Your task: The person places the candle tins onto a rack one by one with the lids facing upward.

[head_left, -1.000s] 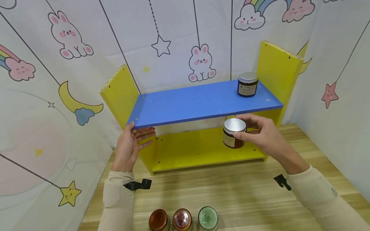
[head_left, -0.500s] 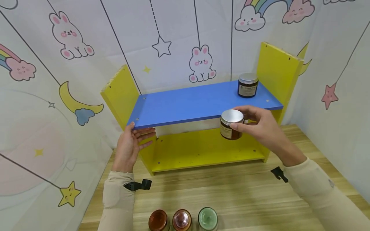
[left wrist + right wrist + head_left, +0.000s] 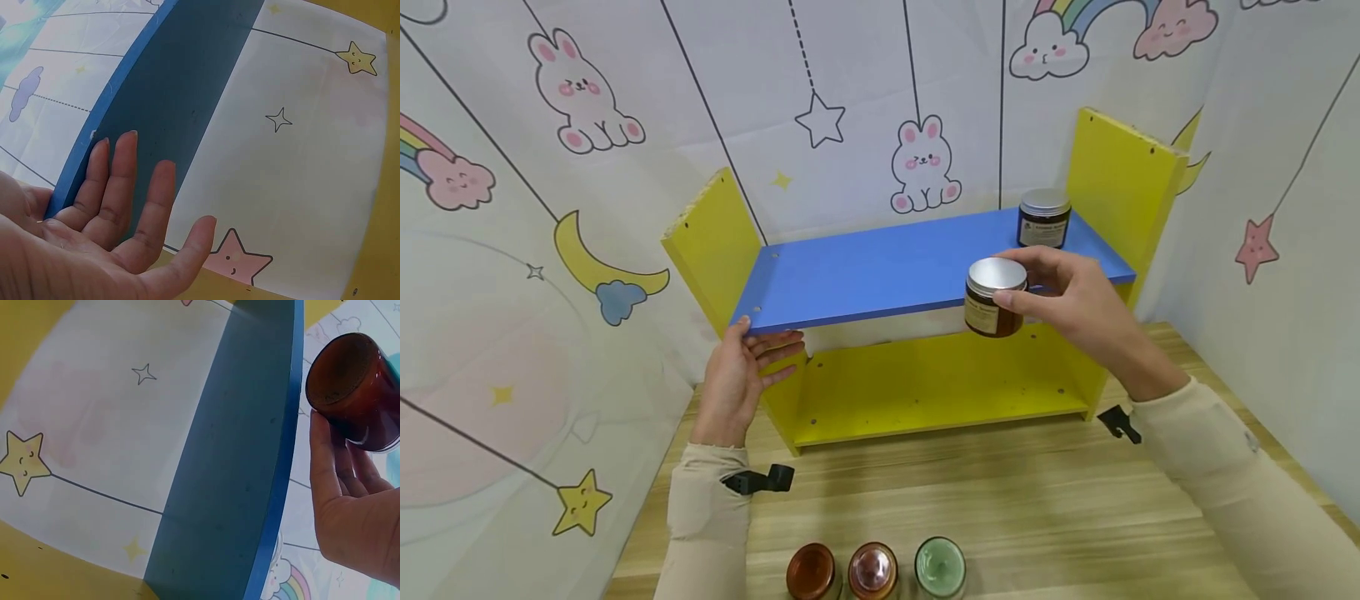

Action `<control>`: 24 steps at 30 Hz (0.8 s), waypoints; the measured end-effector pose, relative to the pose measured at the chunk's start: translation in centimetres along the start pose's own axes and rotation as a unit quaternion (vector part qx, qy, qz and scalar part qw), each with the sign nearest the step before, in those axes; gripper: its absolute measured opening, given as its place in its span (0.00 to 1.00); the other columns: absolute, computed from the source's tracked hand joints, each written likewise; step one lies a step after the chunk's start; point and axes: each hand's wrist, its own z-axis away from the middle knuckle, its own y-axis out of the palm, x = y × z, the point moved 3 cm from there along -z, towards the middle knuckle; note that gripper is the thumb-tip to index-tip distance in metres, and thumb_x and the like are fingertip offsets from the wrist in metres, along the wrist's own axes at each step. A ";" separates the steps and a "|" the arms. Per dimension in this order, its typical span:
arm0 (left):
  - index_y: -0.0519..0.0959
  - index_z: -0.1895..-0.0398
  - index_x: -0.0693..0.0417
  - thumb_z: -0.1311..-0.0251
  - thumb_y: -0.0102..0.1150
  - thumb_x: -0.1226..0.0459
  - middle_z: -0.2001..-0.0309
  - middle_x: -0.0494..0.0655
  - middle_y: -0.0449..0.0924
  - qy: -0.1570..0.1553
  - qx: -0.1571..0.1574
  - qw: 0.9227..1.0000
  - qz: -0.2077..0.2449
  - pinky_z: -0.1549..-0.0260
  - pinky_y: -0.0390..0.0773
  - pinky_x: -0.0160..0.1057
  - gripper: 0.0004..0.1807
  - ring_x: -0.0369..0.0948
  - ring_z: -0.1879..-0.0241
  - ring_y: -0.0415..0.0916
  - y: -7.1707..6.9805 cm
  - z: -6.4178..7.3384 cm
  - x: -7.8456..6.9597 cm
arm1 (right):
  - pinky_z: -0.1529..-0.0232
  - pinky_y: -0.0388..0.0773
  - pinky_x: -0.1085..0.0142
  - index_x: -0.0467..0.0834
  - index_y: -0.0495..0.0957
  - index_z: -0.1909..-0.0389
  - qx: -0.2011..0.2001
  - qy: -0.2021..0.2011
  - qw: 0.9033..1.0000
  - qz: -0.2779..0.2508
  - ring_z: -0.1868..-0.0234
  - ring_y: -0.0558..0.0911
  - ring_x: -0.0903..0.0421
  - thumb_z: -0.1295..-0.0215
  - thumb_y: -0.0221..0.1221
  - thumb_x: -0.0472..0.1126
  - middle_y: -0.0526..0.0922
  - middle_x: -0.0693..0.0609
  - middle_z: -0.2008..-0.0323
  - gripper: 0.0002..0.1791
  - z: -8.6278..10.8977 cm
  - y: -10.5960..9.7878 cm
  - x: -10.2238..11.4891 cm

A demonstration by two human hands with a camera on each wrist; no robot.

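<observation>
An amber glass jar (image 3: pixel 992 321) with a silver screw lid and a cream label is gripped by my right hand (image 3: pixel 1078 312), thumb in front and fingers behind. It hangs upright just in front of the blue shelf board (image 3: pixel 865 275), near its front edge. The jar's base (image 3: pixel 340 369) shows in the right wrist view. My left hand (image 3: pixel 733 379) holds the board's left front corner, thumb over the top and loosely spread fingers (image 3: pixel 156 206) below. A similar lidded jar (image 3: pixel 1043 221) stands at the back right of the board.
The yellow side panels (image 3: pixel 1127 183) rise at both ends of the shelf unit. A lower yellow shelf (image 3: pixel 917 387) lies beneath. Three jars, two reddish (image 3: pixel 872 571) and one green (image 3: pixel 940 567), stand on the wooden table (image 3: pixel 1015 492) near me. Patterned sheets (image 3: pixel 865 83) hang around.
My right hand has lifted the jar from below the blue board's edge to about its height, drifting slightly left. My left hand and the other jars have kept their places.
</observation>
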 end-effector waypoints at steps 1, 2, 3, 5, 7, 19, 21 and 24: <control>0.71 0.35 0.57 0.19 0.24 0.46 0.54 0.41 0.88 0.000 0.000 1.000 0.000 0.40 0.73 0.55 0.32 0.43 0.47 0.83 0.0 0.0 0.0 | 0.54 0.78 0.62 0.51 0.78 0.38 0.002 -0.001 1.000 -0.001 0.50 0.80 0.51 0.33 0.67 0.51 0.82 0.53 0.45 0.24 -0.2 0.0 0.1; 0.71 0.35 0.57 0.18 0.24 0.46 0.54 0.41 0.88 0.000 0.001 1.000 0.001 0.40 0.73 0.54 0.31 0.43 0.47 0.83 0.0 0.0 0.0 | 0.53 0.78 0.62 0.51 0.78 0.38 0.003 -0.002 1.000 0.001 0.49 0.80 0.52 0.33 0.67 0.51 0.82 0.53 0.45 0.24 -0.4 -0.1 0.1; 0.71 0.35 0.57 0.18 0.24 0.46 0.54 0.41 0.88 0.000 0.001 1.000 0.001 0.40 0.73 0.54 0.31 0.43 0.47 0.83 0.0 0.0 0.0 | 0.52 0.77 0.62 0.51 0.78 0.38 0.003 -0.004 1.000 0.004 0.49 0.80 0.52 0.33 0.67 0.51 0.82 0.53 0.45 0.24 -0.7 -0.1 0.2; 0.71 0.35 0.56 0.18 0.25 0.46 0.54 0.41 0.88 0.000 0.001 1.000 0.001 0.40 0.73 0.54 0.31 0.43 0.47 0.83 0.0 0.0 0.0 | 0.51 0.76 0.62 0.51 0.78 0.38 0.002 -0.008 1.000 0.008 0.49 0.79 0.53 0.33 0.67 0.52 0.82 0.54 0.45 0.24 -1.1 -0.3 0.2; 0.71 0.35 0.56 0.18 0.25 0.46 0.54 0.41 0.88 -0.001 0.001 1.000 0.001 0.40 0.73 0.54 0.31 0.43 0.47 0.83 0.0 0.0 0.0 | 0.51 0.75 0.63 0.50 0.78 0.38 0.001 -0.014 1.000 0.010 0.49 0.78 0.53 0.33 0.67 0.51 0.82 0.54 0.45 0.24 -1.5 -0.4 0.3; 0.71 0.34 0.57 0.18 0.24 0.46 0.54 0.41 0.88 -0.005 0.002 1.000 0.001 0.42 0.74 0.53 0.32 0.43 0.48 0.84 -0.1 -0.1 -0.1 | 0.56 0.79 0.67 0.53 0.76 0.35 0.014 -0.027 0.999 0.027 0.49 0.80 0.54 0.34 0.68 0.51 0.81 0.53 0.45 0.27 -3.1 -0.7 0.1; 0.70 0.33 0.57 0.18 0.24 0.46 0.55 0.41 0.88 -0.007 0.001 1.000 0.001 0.42 0.74 0.52 0.32 0.43 0.48 0.84 -0.1 -0.1 -0.1 | 0.56 0.80 0.67 0.52 0.75 0.34 0.019 -0.026 0.999 0.021 0.48 0.80 0.54 0.33 0.67 0.50 0.80 0.52 0.45 0.28 -3.2 -0.7 0.0; 0.70 0.33 0.58 0.18 0.24 0.46 0.55 0.41 0.88 -0.009 0.001 1.000 -0.001 0.42 0.74 0.52 0.32 0.43 0.48 0.84 -0.1 -0.1 0.0 | 0.55 0.80 0.68 0.53 0.74 0.33 0.023 -0.021 0.999 0.018 0.48 0.79 0.54 0.32 0.66 0.51 0.79 0.51 0.43 0.28 -3.5 -0.7 -0.1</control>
